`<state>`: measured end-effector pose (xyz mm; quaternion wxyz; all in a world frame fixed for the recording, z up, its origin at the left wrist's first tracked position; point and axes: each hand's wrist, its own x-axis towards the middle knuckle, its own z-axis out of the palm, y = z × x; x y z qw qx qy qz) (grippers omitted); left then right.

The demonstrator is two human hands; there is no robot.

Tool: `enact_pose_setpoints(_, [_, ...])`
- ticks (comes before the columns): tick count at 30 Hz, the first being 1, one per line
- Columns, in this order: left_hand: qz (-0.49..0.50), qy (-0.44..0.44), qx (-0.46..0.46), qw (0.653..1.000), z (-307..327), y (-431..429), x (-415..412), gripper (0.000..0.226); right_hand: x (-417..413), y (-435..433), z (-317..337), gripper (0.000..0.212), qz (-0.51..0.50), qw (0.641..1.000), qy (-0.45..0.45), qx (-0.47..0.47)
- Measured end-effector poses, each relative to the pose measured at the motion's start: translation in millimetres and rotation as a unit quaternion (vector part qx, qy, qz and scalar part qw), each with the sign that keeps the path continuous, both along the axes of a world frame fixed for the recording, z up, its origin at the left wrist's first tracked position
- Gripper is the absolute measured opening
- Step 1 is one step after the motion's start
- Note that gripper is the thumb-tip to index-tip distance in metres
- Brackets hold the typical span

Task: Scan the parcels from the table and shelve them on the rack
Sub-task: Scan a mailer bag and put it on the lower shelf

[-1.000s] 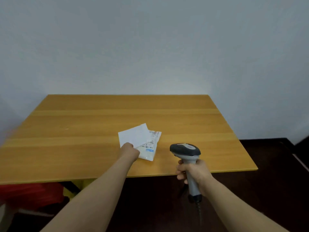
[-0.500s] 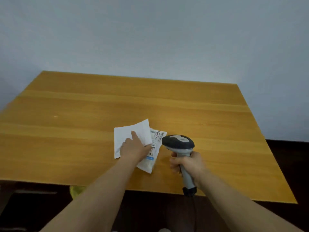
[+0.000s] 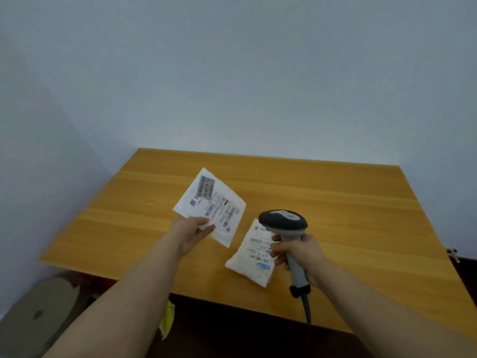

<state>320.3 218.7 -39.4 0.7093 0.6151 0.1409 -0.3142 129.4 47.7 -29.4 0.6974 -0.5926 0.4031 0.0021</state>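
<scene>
My left hand point(image 3: 192, 232) pinches a flat white parcel point(image 3: 210, 204) by its near edge and holds it above the wooden table point(image 3: 335, 202), label side up and tilted toward me. A second white parcel point(image 3: 251, 259) with a printed label lies flat on the table near the front edge. My right hand point(image 3: 299, 253) grips the handle of a grey barcode scanner point(image 3: 283, 223). The scanner's dark head sits just over the far end of the lying parcel, to the right of the held one. No rack is in view.
A plain pale wall stands behind the table. A round tan object point(image 3: 38, 313) sits on the floor at lower left, and something yellow point(image 3: 167, 321) shows under the table's front edge. The scanner's cable point(image 3: 307, 308) hangs below my right hand.
My left hand has lifted the top parcel off the table and turned its label side up, uncovering the second parcel. The scanner has stayed in my right hand.
</scene>
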Motion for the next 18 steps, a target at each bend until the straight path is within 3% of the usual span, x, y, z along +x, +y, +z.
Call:
enact_pose_setpoints(4, [-0.011,-0.008,-0.024,1.000,22.9,28.0,-9.2,0.027,9.9,20.5,24.4,0.014,0.031,0.999,-0.031,-0.005])
enact_pose_setpoints(10, [-0.005,-0.032,-0.014,0.999,43.3,55.5,-10.6,0.016,14.2,44.6,52.7,0.018,0.116,0.990,-0.063,-0.045])
enact_pose_setpoints(18, [0.036,-0.058,-0.004,0.998,57.1,83.9,-4.6,0.021,9.4,75.3,64.2,0.009,0.184,0.979,-0.054,-0.065])
